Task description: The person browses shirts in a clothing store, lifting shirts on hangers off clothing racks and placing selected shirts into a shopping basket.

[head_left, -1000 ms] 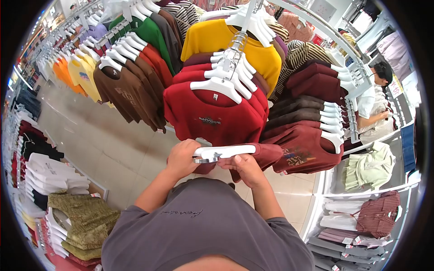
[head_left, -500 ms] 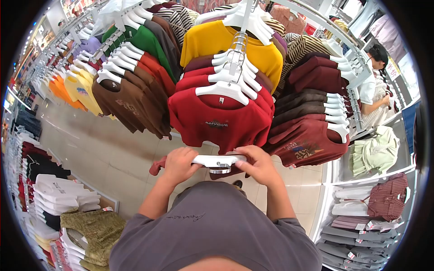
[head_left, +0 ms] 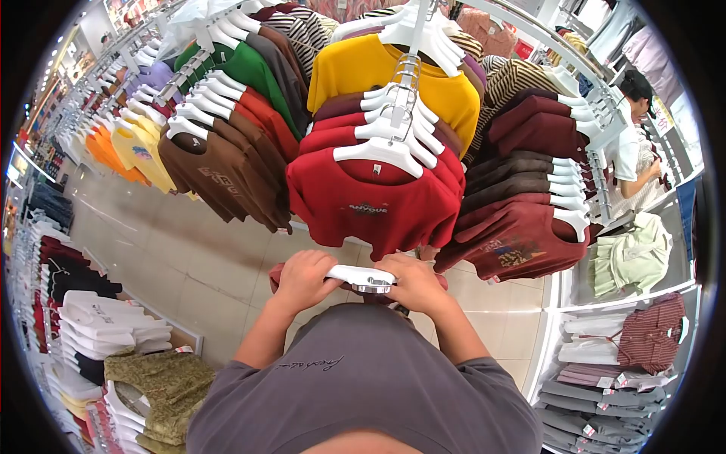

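A white hanger (head_left: pixel 361 277) with a metal hook is held level in front of my waist. My left hand (head_left: pixel 304 280) is closed round its left end, and my right hand (head_left: pixel 412 283) grips the right end. A dark red garment (head_left: pixel 277 277) hangs from the hanger, mostly hidden beneath my hands and shirt. Just beyond my hands, a bright red shirt (head_left: pixel 378 208) with a small chest print hangs at the front of the central rack.
Brown shirts (head_left: pixel 219 178) hang left of centre, a yellow shirt (head_left: pixel 363 68) behind. Maroon shirts (head_left: pixel 522 242) hang to the right. White shelves (head_left: pixel 556 310) hold folded clothes. A person (head_left: pixel 631 144) stands at the far right. White shirts (head_left: pixel 106 318) hang at lower left.
The hanger has turned from sideways to facing me, and my right hand has shifted from beneath it to its right end. The racks sit slightly further right in view.
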`<state>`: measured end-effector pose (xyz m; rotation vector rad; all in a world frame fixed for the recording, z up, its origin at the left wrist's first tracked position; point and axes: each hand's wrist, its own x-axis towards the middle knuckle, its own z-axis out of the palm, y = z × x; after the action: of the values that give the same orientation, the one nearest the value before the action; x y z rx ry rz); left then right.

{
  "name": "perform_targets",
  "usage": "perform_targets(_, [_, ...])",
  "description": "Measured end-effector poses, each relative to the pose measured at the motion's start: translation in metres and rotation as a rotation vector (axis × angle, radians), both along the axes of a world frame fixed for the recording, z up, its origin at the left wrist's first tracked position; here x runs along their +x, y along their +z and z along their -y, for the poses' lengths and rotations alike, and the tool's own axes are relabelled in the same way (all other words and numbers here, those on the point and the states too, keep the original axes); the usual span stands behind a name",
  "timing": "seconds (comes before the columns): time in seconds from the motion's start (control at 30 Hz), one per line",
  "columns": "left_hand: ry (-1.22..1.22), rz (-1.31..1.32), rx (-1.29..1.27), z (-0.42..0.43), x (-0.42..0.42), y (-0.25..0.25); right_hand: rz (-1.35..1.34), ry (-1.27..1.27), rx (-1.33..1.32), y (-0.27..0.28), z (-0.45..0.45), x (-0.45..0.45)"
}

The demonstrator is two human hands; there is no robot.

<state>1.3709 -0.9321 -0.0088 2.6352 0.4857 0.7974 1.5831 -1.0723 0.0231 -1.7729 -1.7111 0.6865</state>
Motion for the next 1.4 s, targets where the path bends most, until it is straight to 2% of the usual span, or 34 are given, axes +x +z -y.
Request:
perform_targets(0.13, [-0.007, -0.007, -0.006, 0.0, -0.002, -0.001, 0.007, 0.007, 0.076, -0.008, 0.0, -0.001])
perform_targets(0.63, [-0.005, -0.041, -0.071, 0.005, -0.015, -0.006, 0.003, -0.028, 0.021, -0.004, 0.005, -0.013])
perform_targets(0.7, [0.057, -0.085, -0.168, 0.004, -0.021, -0.009, 0.002, -0.034, 0.048, -0.006, 0.006, -0.013])
perform_targets(0.83, [0.1, -0.066, -0.162, 0.002, -0.033, -0.017, -0.072, -0.064, -0.012, -0.005, 0.01, -0.014])
perform_targets(1.1, [0.13, -0.078, -0.158, -0.006, -0.041, -0.025, -0.011, -0.078, 0.106, 0.006, 0.018, -0.01])
perform_targets(1.2, [0.132, -0.086, -0.099, -0.006, -0.034, -0.023, -0.047, -0.131, 0.026, 0.012, 0.023, -0.008])
perform_targets(1.4, [0.112, -0.036, -0.099, -0.006, -0.03, -0.023, -0.077, -0.148, 0.068, 0.013, 0.023, -0.001])
